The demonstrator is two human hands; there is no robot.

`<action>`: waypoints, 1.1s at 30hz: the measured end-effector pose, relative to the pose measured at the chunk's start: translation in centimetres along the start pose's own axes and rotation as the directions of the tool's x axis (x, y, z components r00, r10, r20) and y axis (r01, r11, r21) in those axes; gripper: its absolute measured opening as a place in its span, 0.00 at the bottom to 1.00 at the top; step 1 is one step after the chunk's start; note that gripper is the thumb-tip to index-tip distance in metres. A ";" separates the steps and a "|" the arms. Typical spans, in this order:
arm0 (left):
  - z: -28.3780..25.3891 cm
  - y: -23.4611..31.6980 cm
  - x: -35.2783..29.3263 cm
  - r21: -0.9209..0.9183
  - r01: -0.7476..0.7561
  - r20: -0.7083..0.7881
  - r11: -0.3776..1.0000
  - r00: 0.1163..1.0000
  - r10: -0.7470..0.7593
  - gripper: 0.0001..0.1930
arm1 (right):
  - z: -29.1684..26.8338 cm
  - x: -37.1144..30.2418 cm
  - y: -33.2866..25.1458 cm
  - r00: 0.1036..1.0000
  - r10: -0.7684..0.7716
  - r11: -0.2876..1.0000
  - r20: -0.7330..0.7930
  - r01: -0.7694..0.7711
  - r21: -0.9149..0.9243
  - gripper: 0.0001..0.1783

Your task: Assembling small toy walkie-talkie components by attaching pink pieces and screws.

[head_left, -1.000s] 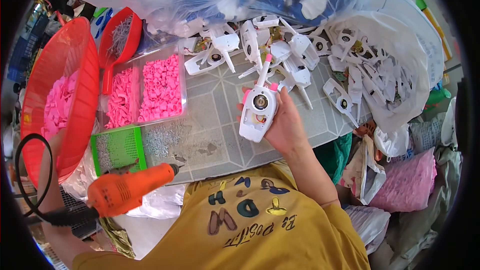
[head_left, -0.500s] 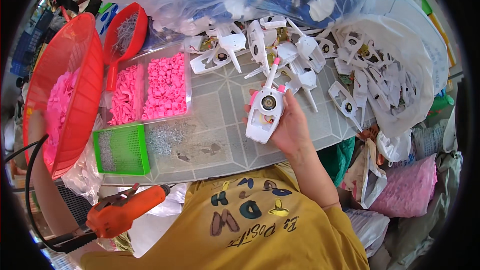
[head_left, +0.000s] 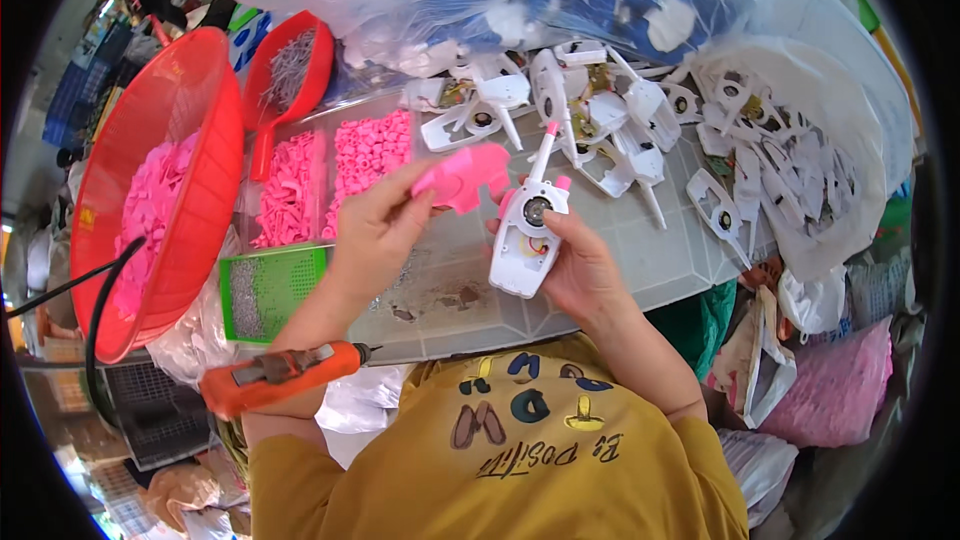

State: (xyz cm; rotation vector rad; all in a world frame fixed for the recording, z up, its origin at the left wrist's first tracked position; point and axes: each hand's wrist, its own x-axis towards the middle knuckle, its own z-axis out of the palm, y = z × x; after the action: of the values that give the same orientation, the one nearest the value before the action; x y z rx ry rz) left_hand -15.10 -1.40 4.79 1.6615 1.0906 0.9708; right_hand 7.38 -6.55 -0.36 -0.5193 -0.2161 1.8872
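Over the bench (head_left: 665,245), pink beside white

I see the left grip (head_left: 375,230) pinching a pink cover (head_left: 465,176) just beside the white handset shell (head_left: 514,265), which the right grip (head_left: 585,265) clasps, its pink-tipped antenna (head_left: 541,158) pointing to the bench's far side.

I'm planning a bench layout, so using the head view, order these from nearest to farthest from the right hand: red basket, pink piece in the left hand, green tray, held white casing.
1. White casing: in the right hand.
2. Pink piece: in the left hand, left of the casing.
3. Green tray: farther left.
4. Red basket: far left, past the tray.
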 end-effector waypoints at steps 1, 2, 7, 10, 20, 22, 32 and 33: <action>0.5 0.0 -0.1 0.207 -0.054 0.023 0.977 0.998 0.051 0.18 | 0.1 -0.1 -0.1 1.000 -0.017 1.000 -0.005 0.017 -0.012 0.34; 0.6 -0.3 -0.1 0.442 -0.231 0.097 0.867 0.973 0.210 0.21 | 0.4 -0.3 -0.3 1.000 -0.006 1.000 0.017 0.006 -0.008 0.32; 3.6 -1.1 -0.5 0.551 -0.556 0.246 0.622 0.821 0.516 0.24 | 0.0 -0.2 -0.1 0.991 -0.125 0.992 -0.056 0.126 0.015 0.31; 5.3 -0.8 -1.1 0.467 -0.476 0.215 0.746 0.879 0.426 0.26 | -0.2 -0.4 -0.3 0.980 -0.186 0.982 -0.074 0.184 -0.035 0.32; 6.1 1.6 -0.4 0.260 -0.410 0.173 0.874 0.910 0.376 0.30 | -1.6 -0.4 -0.8 0.987 -0.155 0.988 -0.047 0.154 -0.019 0.28; 5.5 1.5 0.3 0.214 -0.444 0.219 0.870 0.890 0.401 0.31 | -3.5 0.1 -1.4 0.999 -0.026 0.998 -0.023 0.025 -0.052 0.27; 5.7 -0.8 1.5 0.204 -0.315 0.143 0.927 0.946 0.290 0.21 | -2.8 -0.3 -0.1 0.997 0.029 0.999 -0.077 -0.026 0.044 0.27; 6.0 -0.4 1.3 0.200 -0.318 0.150 0.927 0.945 0.292 0.21 | -2.6 -0.1 0.0 0.992 -0.090 0.996 -0.090 0.088 -0.022 0.26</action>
State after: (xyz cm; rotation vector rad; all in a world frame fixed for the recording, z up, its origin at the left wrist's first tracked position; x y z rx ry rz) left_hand -9.27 -1.60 2.82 2.0922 0.9015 0.9563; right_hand 8.57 -6.91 -2.70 -0.5967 -0.1930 1.7723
